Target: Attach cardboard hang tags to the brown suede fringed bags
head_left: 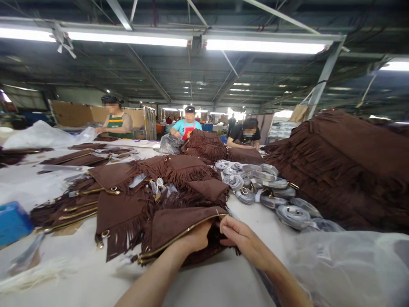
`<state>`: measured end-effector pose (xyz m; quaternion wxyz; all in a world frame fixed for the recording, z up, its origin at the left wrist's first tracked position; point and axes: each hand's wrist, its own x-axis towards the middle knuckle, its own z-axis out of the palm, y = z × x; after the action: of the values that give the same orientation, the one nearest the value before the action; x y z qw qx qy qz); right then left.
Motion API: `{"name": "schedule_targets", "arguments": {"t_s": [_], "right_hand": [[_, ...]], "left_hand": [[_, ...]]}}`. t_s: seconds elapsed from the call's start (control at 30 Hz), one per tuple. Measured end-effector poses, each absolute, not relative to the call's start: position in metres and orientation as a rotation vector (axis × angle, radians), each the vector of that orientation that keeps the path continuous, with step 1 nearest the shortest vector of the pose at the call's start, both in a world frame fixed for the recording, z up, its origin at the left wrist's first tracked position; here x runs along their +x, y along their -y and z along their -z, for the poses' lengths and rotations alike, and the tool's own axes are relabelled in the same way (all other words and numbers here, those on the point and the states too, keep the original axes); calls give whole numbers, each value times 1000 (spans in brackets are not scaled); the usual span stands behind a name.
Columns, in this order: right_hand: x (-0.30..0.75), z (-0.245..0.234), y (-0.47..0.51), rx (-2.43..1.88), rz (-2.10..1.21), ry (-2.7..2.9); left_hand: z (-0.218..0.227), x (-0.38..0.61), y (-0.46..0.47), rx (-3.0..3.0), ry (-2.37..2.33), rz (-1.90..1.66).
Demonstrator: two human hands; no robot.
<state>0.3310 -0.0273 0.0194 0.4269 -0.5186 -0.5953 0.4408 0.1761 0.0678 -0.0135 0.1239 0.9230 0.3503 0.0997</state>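
Note:
A brown fringed bag point(179, 226) lies in front of me with its gold zipper point(169, 244) unzipped. My left hand point(200, 236) reaches into the mouth of the bag, and its fingers are hidden inside. At the right end of the opening, my right hand point(238, 233) has its fingers curled and pinched on the bag's edge near the zipper end. Just behind and to the left lie more brown fringed bags point(123, 213), some with gold zippers and rings showing.
Coiled straps in clear wrapping point(292, 215) lie to the right, beside a tall heap of brown fringed bags point(348, 157). Clear plastic bags point(348, 260) cover the front right. A blue bin point(14, 224) stands at left. Several people work across the table.

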Motion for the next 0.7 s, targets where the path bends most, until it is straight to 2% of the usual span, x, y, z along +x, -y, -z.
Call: {"name": "schedule_targets", "arguments": {"t_s": [0.17, 0.23, 0.43, 0.7], "right_hand": [[339, -22, 29, -1356, -864, 1637], [339, -24, 29, -1381, -813, 1656], [338, -26, 28, -1369, -863, 1607], [341, -21, 24, -1353, -898, 1566]], "left_hand": [[29, 178, -59, 2600, -1031, -669], [31, 178, -60, 2564, -1036, -718], [38, 184, -63, 2545, -1150, -695], [41, 202, -69, 2541, -1063, -492]]}}
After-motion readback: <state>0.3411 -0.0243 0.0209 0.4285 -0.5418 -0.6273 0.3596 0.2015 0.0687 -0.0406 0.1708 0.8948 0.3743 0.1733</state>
